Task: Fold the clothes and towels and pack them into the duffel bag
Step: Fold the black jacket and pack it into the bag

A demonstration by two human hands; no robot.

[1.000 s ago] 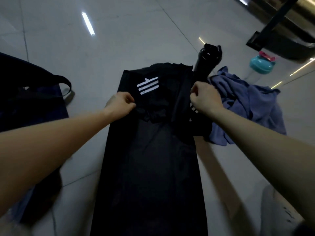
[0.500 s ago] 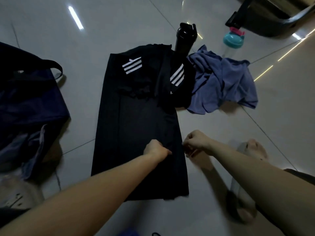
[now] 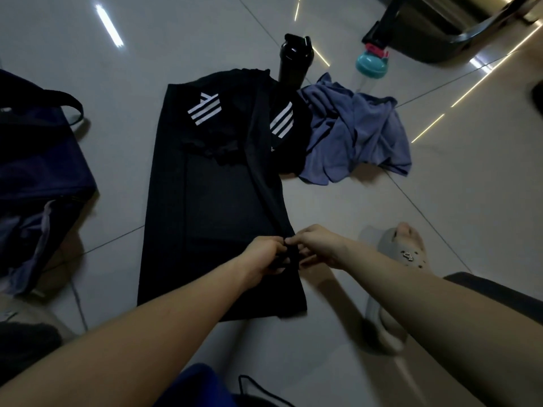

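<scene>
Right hand [image 3: 318, 245] neared left hand [image 3: 263, 255] — seemingly pinching shirt [image 3: 217, 201] edge; bottle [image 3: 293, 61] beyond.

- It was an indoor room: a floor [image 3: 440, 201] of large, glossy pale tiles filled the frame.
- Light streaks [image 3: 108, 24] from overhead strips shone on the tiles at upper left and right.
- A black shaker bottle [image 3: 293, 63] and a teal-capped bottle [image 3: 370, 64] stood at top centre.
- A duffel bag [image 3: 38, 160] sat at the left edge.
- Whether it was a gym or a home was unclear.
</scene>
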